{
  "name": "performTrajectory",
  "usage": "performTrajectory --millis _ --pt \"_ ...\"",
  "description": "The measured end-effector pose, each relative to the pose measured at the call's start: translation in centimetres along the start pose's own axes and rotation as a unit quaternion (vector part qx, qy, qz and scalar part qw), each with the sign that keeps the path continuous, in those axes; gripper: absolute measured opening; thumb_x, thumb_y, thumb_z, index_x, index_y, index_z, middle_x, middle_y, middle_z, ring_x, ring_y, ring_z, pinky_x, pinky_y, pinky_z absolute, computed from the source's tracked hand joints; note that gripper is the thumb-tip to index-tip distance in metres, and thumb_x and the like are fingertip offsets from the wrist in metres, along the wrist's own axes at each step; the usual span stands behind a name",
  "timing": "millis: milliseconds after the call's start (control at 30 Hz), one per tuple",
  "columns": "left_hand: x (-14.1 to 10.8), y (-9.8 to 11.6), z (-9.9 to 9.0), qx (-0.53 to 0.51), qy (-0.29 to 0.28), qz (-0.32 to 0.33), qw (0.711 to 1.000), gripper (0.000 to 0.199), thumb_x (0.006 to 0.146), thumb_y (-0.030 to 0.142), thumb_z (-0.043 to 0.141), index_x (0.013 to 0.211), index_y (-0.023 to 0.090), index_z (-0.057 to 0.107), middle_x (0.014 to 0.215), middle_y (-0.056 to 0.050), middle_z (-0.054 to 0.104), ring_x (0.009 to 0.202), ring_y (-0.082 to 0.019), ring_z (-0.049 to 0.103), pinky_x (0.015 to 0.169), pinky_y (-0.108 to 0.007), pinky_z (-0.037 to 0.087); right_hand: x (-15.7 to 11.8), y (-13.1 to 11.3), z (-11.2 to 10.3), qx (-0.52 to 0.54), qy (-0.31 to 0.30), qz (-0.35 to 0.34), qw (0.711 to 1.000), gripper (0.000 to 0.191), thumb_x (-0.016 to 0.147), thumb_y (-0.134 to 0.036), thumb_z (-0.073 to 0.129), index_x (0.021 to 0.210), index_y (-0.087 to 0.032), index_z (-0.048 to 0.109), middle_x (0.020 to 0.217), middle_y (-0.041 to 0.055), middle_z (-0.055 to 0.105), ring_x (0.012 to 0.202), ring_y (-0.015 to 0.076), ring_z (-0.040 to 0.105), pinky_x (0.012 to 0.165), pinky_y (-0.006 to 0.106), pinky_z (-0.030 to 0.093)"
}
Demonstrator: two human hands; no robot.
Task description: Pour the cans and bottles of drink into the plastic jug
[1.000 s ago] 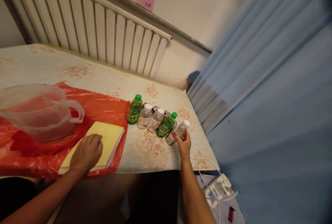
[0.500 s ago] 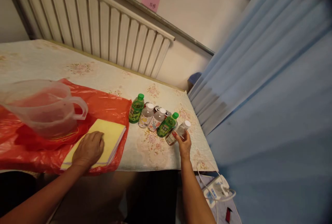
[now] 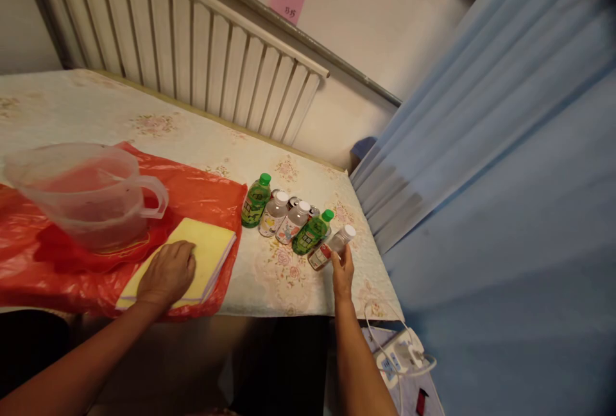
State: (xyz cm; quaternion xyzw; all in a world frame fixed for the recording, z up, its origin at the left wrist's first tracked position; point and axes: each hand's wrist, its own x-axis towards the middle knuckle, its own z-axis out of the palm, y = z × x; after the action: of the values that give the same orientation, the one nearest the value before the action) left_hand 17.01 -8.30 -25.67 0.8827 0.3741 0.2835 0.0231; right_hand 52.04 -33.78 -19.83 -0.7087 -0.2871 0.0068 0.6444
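My left hand (image 3: pixel 167 273) rests on a folded yellow cloth (image 3: pixel 209 246), its fingers curled together over it. At the right end of a row of bottles, my right hand (image 3: pixel 342 269) is at the side of a clear bottle with a white cap (image 3: pixel 322 254), thumb and fingers around its lower side. Left of it stand a green-capped bottle (image 3: pixel 310 234), two clear white-capped bottles (image 3: pixel 289 226) and another green-capped bottle (image 3: pixel 255 203). Several cans partly show behind the bottles.
A translucent plastic jug (image 3: pixel 96 204) stands on a red plastic sheet (image 3: pixel 192 188) at the left. Below the table's right corner are a power strip (image 3: pixel 399 357) and cables. A blue curtain (image 3: pixel 481 210) hangs at the right; a radiator (image 3: pixel 216 63) is behind.
My right thumb has shifted on the clear bottle, and more of its label shows. My left hand stays on the cloth. The view has moved slightly.
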Motion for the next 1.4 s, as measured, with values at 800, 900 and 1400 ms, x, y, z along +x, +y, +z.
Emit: performTrajectory --millis 800,900,1400 --pt "-0.1 -0.1 0.2 0.023 0.003 0.015 1.000 0.028 0.089 0.026 0.043 0.108 0.014 0.060 0.107 -0.015 0.065 0.100 -0.032 0.058 0.090 -0.044 0.046 -2.0 4.5 1.1 -0.113 0.029 0.035 0.993 0.054 0.060 -0.041 0.078 0.107 -0.016 0.065 0.098 0.0068 0.069 0.086 0.0218 0.063 0.080 0.034 0.050" --pt "-0.2 -0.2 0.3 0.023 0.000 0.015 1.000 0.028 0.089 0.026 0.043 0.108 0.014 0.060 0.107 -0.016 0.065 0.100 -0.032 0.057 0.090 -0.045 0.046 -2.0 4.4 1.2 -0.101 0.026 0.037 0.994 0.056 0.061 -0.041 0.078 0.109 -0.016 0.064 0.102 0.0077 0.070 0.088 0.0221 0.064 0.082 0.035 0.051" --pt "-0.1 0.0 -0.1 0.041 -0.002 0.020 0.999 0.028 0.091 0.026 0.042 0.107 0.013 0.060 0.107 -0.015 0.065 0.099 -0.031 0.058 0.089 -0.043 0.046 -1.7 5.6 1.4 -0.064 0.006 0.041 0.997 0.051 0.065 -0.035 0.074 0.111 -0.016 0.065 0.105 0.0081 0.073 0.088 0.0225 0.067 0.081 0.035 0.054"
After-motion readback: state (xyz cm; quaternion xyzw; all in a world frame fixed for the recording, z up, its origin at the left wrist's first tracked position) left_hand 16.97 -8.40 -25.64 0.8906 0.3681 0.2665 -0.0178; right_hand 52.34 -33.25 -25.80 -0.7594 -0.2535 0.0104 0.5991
